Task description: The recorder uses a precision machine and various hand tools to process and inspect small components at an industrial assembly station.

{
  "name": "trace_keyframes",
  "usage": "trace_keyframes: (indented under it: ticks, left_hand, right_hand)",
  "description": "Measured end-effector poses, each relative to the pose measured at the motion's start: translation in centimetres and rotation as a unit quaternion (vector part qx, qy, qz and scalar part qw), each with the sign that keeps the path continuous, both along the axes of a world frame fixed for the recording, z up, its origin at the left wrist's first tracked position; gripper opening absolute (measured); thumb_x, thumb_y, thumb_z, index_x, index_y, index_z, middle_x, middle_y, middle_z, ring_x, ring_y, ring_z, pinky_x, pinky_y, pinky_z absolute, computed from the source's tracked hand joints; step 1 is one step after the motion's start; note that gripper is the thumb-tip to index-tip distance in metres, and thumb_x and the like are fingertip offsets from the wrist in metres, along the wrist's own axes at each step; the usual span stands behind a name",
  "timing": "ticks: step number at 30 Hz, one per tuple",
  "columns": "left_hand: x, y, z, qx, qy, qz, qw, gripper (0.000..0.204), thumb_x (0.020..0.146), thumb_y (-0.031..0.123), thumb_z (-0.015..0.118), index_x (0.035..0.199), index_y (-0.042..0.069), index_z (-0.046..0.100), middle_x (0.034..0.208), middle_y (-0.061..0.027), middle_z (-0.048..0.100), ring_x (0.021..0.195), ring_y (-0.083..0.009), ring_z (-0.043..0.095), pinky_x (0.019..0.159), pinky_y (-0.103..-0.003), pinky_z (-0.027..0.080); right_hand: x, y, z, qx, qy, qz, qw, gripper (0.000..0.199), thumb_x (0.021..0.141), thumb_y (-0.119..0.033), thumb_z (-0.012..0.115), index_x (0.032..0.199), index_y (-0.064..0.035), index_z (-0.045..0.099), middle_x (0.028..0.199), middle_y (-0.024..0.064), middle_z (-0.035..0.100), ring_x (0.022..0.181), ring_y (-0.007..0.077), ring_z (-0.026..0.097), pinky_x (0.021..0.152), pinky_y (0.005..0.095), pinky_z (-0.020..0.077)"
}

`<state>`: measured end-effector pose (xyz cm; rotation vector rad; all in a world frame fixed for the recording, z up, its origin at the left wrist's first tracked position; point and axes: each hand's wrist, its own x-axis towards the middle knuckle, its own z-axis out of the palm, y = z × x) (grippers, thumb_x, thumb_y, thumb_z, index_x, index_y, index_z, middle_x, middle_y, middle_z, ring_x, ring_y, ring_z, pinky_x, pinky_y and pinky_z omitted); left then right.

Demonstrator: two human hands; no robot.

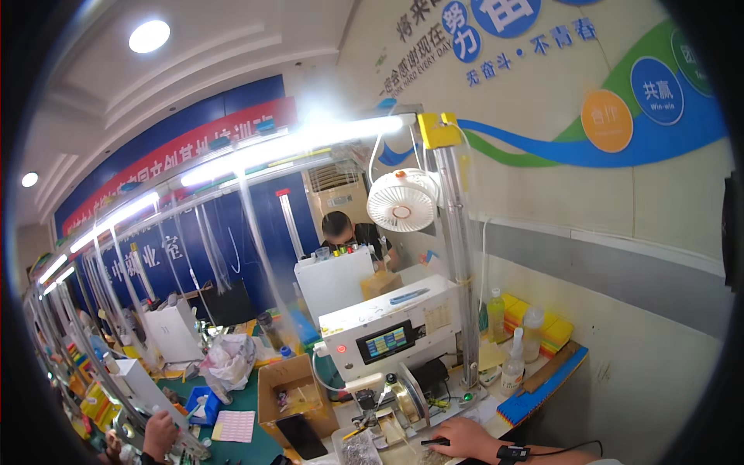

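Tweezers [432,442]: small dark tool, seemingly tweezers, at the fingertips of the right hand [465,438], low on the bench in front of the white machine [387,325].
Right hand grip: fingers curled down onto the tool; whether they pinch it or only rest on it, I cannot tell from here.
Left hand: not in view.
Wrist: black strap [511,453] with a cord trailing right.
Risk: the cord could snag on the blue block [535,395] at the bench edge and jerk the hand.
Risk: the clear bottle [513,364] stands near; a wide elbow swing could tip it.
Neighbour: another person's hand [159,434] works well apart, at lower left.
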<state>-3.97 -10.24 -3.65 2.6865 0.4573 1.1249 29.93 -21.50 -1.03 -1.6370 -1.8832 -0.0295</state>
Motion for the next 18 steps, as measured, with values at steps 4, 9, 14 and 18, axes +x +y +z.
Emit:
trace_keyframes:
  ticks: [4, 9, 14, 18]
  left_hand:
    - [-0.1, 0.2, -0.1, -0.016, -0.006, -0.005, 1.000, 0.007, 0.084, 0.010, 0.077, 0.091, 0.011, 0.078, 0.097, -0.0108, 0.073, 0.087, -0.0367, 0.068, 0.077, -0.047, 0.057]
    - [-0.3, 0.9, -0.9, -0.029, -0.033, -0.010, 0.999, 0.006, 0.084, 0.012, 0.078, 0.090, 0.011, 0.078, 0.096, -0.0109, 0.073, 0.086, -0.0366, 0.068, 0.076, -0.047, 0.057]
    - [-0.6, 1.2, -0.4, -0.019, -0.052, -0.026, 0.998, 0.006, 0.083, 0.011, 0.077, 0.089, 0.010, 0.077, 0.093, -0.0111, 0.072, 0.084, -0.0367, 0.067, 0.075, -0.048, 0.056]
    - [-0.8, 1.5, -1.0, -0.033, -0.064, -0.038, 0.997, 0.007, 0.082, 0.010, 0.078, 0.089, 0.008, 0.077, 0.092, -0.0120, 0.071, 0.084, -0.0370, 0.067, 0.074, -0.048, 0.056]
  right_hand:
    - [-0.9, 0.3, -1.9, 0.010, 0.085, -0.048, 0.995, 0.027, 0.086, -0.032, 0.079, 0.102, -0.0105, 0.083, 0.094, 0.0208, 0.073, 0.085, 0.0442, 0.067, 0.078, 0.0542, 0.0556]
    - [-0.9, 1.0, -3.0, 0.034, 0.043, -0.050, 0.997, 0.027, 0.088, -0.031, 0.077, 0.098, -0.0067, 0.082, 0.094, 0.0209, 0.073, 0.088, 0.0436, 0.068, 0.078, 0.0539, 0.0558]
    - [-1.4, 1.1, -2.7, 0.005, 0.051, -0.063, 0.997, 0.027, 0.090, -0.030, 0.075, 0.098, -0.0054, 0.081, 0.095, 0.0209, 0.072, 0.091, 0.0432, 0.067, 0.080, 0.0533, 0.0557]
    - [-1.9, 1.0, -2.5, 0.023, 0.045, -0.057, 0.997, 0.026, 0.090, -0.029, 0.075, 0.096, -0.0051, 0.080, 0.093, 0.0209, 0.071, 0.089, 0.0432, 0.067, 0.079, 0.0536, 0.0553]
